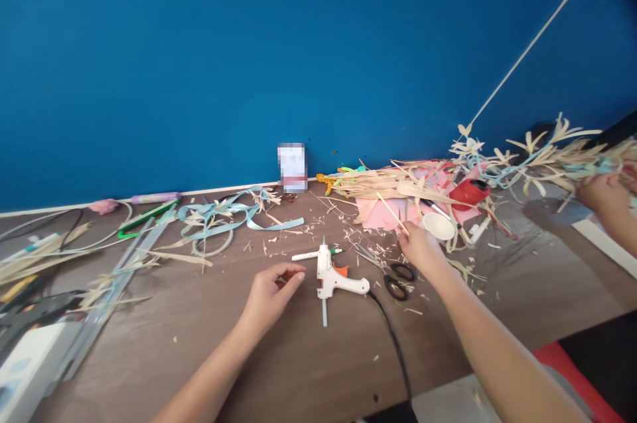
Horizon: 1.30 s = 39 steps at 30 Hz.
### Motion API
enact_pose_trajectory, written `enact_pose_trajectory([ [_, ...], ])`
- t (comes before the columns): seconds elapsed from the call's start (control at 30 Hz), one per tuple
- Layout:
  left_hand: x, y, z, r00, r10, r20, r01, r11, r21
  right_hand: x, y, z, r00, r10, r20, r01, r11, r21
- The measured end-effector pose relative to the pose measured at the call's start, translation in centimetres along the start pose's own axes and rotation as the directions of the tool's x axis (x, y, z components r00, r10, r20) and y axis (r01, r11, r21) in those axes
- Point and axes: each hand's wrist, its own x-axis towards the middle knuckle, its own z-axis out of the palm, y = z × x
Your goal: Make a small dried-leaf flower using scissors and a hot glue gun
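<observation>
My right hand (pixel 421 247) grips a thin pale straw strip (pixel 389 209) near its lower end; the strip leans up and to the left. To the left, my left hand (pixel 271 290) hovers over the table with thumb and forefinger pinched together; anything between the tips is too small to make out. Between my hands lies a white hot glue gun (pixel 331 273) with an orange trigger, a glue stick (pixel 325 313) poking from its rear. A white pen (pixel 308 255) lies by the nozzle. Scissors with black handles (pixel 398 282) rest beside my right hand.
Dried straw strips (pixel 388 182) pile on pink paper (pixel 381 214) near the blue wall, beside a white cup-like piece (pixel 438 226). Light blue ribbon (pixel 219 217) curls at the left. A clear ruler (pixel 119 287) lies further left. Another person's hand (pixel 602 194) works at the far right.
</observation>
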Motion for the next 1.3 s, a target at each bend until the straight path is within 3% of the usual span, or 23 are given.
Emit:
enact_pose_trajectory([
  [0.27,0.0,0.2,0.1,1.0,-0.007,-0.001,0.007,1.0,-0.017,0.7,-1.4,0.4,1.0,0.003,-0.012,-0.004,1.0,-0.017],
  [0.47,-0.2,0.0,-0.3,1.0,-0.022,-0.005,0.022,0.999,-0.033,-2.6,-1.5,1.5,0.992,-0.061,-0.111,0.071,0.994,0.085],
  [0.63,-0.3,-0.5,-0.8,0.999,-0.025,-0.035,0.024,1.0,-0.015,-5.8,0.8,2.5,0.971,-0.057,-0.231,0.105,0.974,0.203],
  [0.83,-0.6,-0.4,-1.2,0.996,-0.043,-0.072,0.042,0.999,-0.009,-6.2,5.3,3.5,0.926,0.149,-0.346,-0.044,0.955,0.295],
  [1.0,-0.5,-0.5,-1.2,0.998,-0.032,-0.057,0.032,0.999,-0.007,-5.8,6.2,3.8,0.935,0.146,-0.322,-0.064,0.966,0.251],
  [1.3,-0.2,-1.2,-0.6,0.998,-0.017,-0.064,0.015,0.999,-0.031,-3.9,3.1,2.7,0.976,0.065,-0.208,-0.063,0.998,0.016],
])
